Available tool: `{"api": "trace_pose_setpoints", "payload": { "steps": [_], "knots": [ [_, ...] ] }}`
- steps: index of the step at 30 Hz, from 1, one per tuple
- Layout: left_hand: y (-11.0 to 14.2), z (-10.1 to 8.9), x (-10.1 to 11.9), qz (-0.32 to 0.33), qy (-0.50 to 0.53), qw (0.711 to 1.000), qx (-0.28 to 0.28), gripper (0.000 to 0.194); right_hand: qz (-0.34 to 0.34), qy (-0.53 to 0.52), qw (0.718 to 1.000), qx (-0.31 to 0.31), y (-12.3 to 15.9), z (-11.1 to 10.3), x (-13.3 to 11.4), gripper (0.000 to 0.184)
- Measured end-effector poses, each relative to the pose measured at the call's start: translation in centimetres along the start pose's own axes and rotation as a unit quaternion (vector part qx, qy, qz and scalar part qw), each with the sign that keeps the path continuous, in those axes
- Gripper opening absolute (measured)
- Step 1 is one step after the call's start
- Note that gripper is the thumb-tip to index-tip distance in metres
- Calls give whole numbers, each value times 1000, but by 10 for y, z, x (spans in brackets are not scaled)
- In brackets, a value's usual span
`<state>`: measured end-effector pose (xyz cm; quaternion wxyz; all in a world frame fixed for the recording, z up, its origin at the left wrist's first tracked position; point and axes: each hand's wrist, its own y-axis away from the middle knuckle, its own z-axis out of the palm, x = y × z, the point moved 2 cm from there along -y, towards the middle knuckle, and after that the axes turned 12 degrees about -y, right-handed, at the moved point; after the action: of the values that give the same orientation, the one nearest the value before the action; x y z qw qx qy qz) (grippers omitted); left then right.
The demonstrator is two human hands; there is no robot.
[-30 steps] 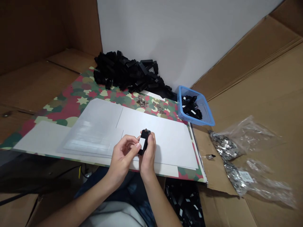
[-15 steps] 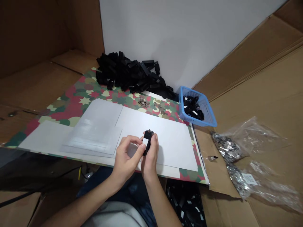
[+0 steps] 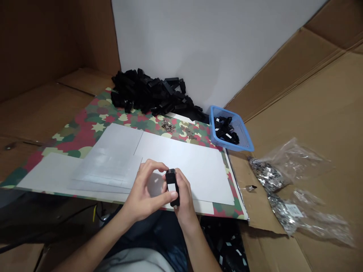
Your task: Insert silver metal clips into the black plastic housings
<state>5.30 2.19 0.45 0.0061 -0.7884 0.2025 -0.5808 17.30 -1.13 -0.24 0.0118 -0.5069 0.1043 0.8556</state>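
The left hand (image 3: 144,190) was curled narrowly, its fingers arching toward a black plastic block (image 3: 171,175) and its thumb resting against the block's face. The right hand (image 3: 185,202) wrapped the block from the other side, and together they held it upright just above a smooth white board (image 3: 193,166). The block was squared and matte, with a white rectangular label (image 3: 171,185) on its face.

Beyond the board lay a camouflage-printed sheet (image 3: 85,128), patterned in green, red and cream, with star shapes among the blotches. Small clusters of shiny metal parts (image 3: 168,125) sat on it. Behind them rose a loose heap of black plastic blocks (image 3: 147,92), piled against a white panel (image 3: 198,49). To the right, a blue plastic mesh basket (image 3: 240,127) held more black blocks, some with white labels. Two clear plastic bags (image 3: 266,175) of crumpled, glinting metal parts lay on corrugated cardboard (image 3: 283,249). Another mass of black pieces (image 3: 225,245) showed in the dim space below the sheet's near edge, too shadowed to make out clearly.
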Motion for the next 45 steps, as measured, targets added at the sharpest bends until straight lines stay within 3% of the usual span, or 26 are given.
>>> {"api": "trace_pose_setpoints", "payload": {
  "steps": [4, 6, 9, 11, 14, 17, 18, 20, 22, 24, 26, 29, 32, 37, 41, 45],
  "knots": [
    [3, 7, 0, -26, 38, 999, 13, 29, -27, 84, 996, 7, 6, -2, -3, 36],
    [0, 6, 0, -44, 47, 998, 28, 13, -24, 136, 990, -12, 9, -7, -2, 37],
    [-7, -1, -1, -68, 47, 995, 60, 17, -26, 223, 974, -36, 0, -25, -11, 39],
    [-12, -8, -2, -75, 43, 995, 56, 15, -63, 299, 952, -4, -20, -46, -35, 39],
    [-14, -14, -5, -85, 43, 995, 27, 15, -206, 434, 864, 152, -59, -77, -109, 28],
    [-9, -18, -6, -84, 34, 995, 27, 14, -332, 432, 797, 261, -80, -92, -190, 29],
    [-8, -19, -6, -81, 24, 996, 31, 14, -411, 442, 745, 285, -79, -91, -211, 30],
    [-6, -22, -6, -69, -10, 997, 35, 16, -494, 444, 685, 299, -72, -86, -236, 23],
    [-5, -27, -8, -43, -70, 996, 26, 17, -517, 460, 663, 284, -65, -79, -239, 16],
    [-7, -33, -13, -6, -171, 985, 4, 19, -502, 487, 670, 251, -69, -72, -228, 16],
    [-8, -36, -20, 23, -291, 956, -26, 25, -437, 550, 680, 209, -86, -64, -211, 20],
    [-8, -35, -30, 33, -418, 905, -74, 34, -282, 668, 676, 133, -133, -53, -181, 27],
    [-5, -30, -34, 27, -460, 883, -92, 31, -175, 718, 669, 81, -184, -48, -157, 24],
    [2, -27, -32, 21, -409, 907, -94, 33, 10, 775, 632, 7, -241, -59, -131, 31],
    [4, -30, -29, 22, -337, 941, -22, 30, 109, 771, 624, -62, -252, -72, -125, 30],
    [-16, -44, -24, 38, -327, 944, -4, 25, 153, 752, 631, -113, -250, -74, -116, 30]
  ]
}}
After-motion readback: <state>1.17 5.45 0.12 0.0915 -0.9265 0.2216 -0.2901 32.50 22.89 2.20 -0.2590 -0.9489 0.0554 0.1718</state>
